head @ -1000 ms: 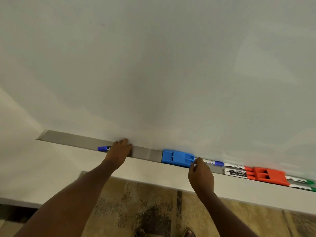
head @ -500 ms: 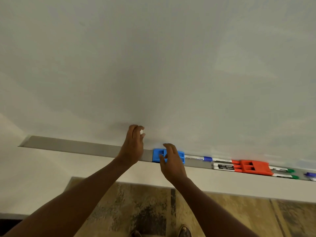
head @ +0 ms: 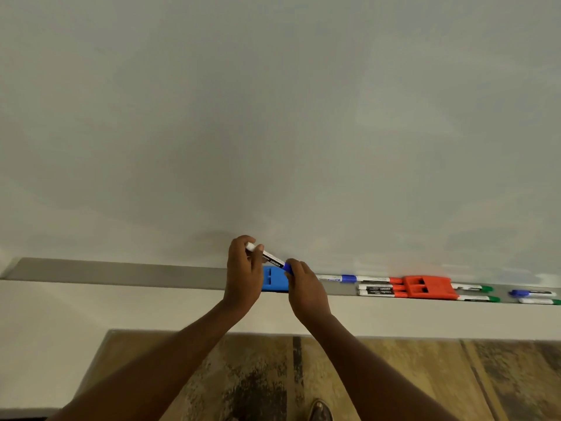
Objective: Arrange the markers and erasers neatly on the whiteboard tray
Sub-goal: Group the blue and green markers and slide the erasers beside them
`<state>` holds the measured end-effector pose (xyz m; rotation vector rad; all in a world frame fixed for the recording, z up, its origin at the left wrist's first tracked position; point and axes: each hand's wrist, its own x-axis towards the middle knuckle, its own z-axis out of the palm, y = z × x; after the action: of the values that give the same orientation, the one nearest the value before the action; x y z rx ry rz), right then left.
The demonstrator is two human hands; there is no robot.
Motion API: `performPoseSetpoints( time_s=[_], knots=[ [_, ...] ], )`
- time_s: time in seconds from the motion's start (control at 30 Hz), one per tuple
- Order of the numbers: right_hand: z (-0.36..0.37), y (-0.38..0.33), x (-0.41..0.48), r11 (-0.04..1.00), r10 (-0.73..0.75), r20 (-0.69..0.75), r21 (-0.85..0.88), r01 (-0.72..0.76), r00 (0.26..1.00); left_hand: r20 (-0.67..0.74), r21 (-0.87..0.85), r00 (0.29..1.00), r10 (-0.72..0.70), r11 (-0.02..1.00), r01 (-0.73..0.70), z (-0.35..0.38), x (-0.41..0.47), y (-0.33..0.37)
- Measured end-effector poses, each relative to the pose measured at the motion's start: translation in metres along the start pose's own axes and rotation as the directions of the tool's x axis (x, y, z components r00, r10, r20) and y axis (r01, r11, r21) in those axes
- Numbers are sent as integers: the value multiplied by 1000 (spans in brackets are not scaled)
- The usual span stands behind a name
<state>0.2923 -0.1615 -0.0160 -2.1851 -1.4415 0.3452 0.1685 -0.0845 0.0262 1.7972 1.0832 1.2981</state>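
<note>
A blue-capped marker (head: 272, 259) is held tilted just above the grey whiteboard tray (head: 121, 273). My left hand (head: 244, 276) grips its white tail end. My right hand (head: 306, 287) pinches its blue cap. Under the marker, a blue eraser (head: 273, 281) lies on the tray, partly hidden by both hands. Further right lie another blue marker (head: 337, 278), red markers (head: 378, 290), a red eraser (head: 429, 287), green markers (head: 475, 293) and another blue marker (head: 531, 293).
The whiteboard (head: 273, 117) fills the upper view. The tray's left stretch is bare grey metal. Below runs a white ledge (head: 151, 308), then patterned floor (head: 394, 378) with a shoe tip (head: 320, 410).
My left hand lifted the blue marker off the tray's left part and carried it right. My right hand left the blue eraser and took hold of the marker's cap.
</note>
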Motion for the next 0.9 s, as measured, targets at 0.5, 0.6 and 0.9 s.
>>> performPoseSetpoints(
  time_s=[0.5,0.6,0.9],
  knots=[
    [-46,104,-20,955,221,-103,-179,-236,970,188,351,982,0,934,-67,19,-29,-24],
    [-55,122,-20,937,257,-117,-211,-277,959,278,424,960,31,893,-152,23,-36,-27],
    [-62,147,-8,931,211,-68,-290,-222,975,364,545,931,-1,811,-212,28,-51,-30]
  ],
)
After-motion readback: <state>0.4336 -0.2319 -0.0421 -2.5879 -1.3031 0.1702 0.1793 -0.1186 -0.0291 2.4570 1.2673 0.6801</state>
